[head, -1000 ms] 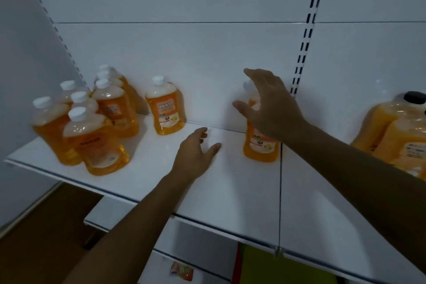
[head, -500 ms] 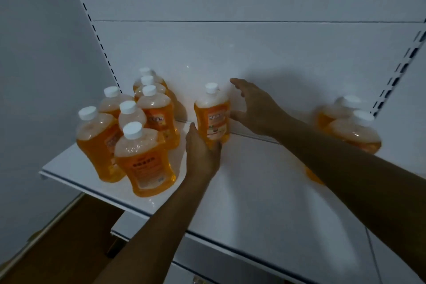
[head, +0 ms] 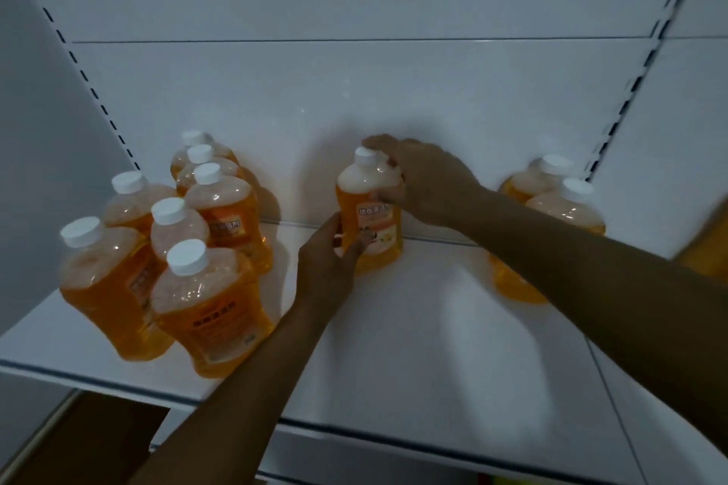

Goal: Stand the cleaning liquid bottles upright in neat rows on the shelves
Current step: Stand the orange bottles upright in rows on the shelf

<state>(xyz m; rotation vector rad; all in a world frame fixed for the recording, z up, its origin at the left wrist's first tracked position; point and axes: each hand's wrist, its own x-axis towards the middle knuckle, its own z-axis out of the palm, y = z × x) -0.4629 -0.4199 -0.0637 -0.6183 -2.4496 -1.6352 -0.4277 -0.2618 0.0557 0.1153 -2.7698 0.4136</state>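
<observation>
An orange cleaning liquid bottle [head: 370, 205] with a white cap stands upright near the back of the white shelf [head: 433, 346]. My left hand [head: 331, 272] grips its lower body from the front left. My right hand [head: 425, 177] wraps round its neck and shoulder from the right. A cluster of several upright orange bottles [head: 189, 248] stands at the left of the shelf. Two more bottles [head: 559, 201] stand at the back right, partly hidden behind my right forearm.
The shelf's white back panel [head: 354, 91] rises behind the bottles, with slotted uprights [head: 638, 91] at both sides. A lower shelf edge [head: 394, 461] shows below. An orange shape [head: 705, 248] sits at the far right edge.
Both hands have closed on the lone middle bottle: the left moved up to its lower body, the right came over onto its neck. The view has moved closer and to the left.
</observation>
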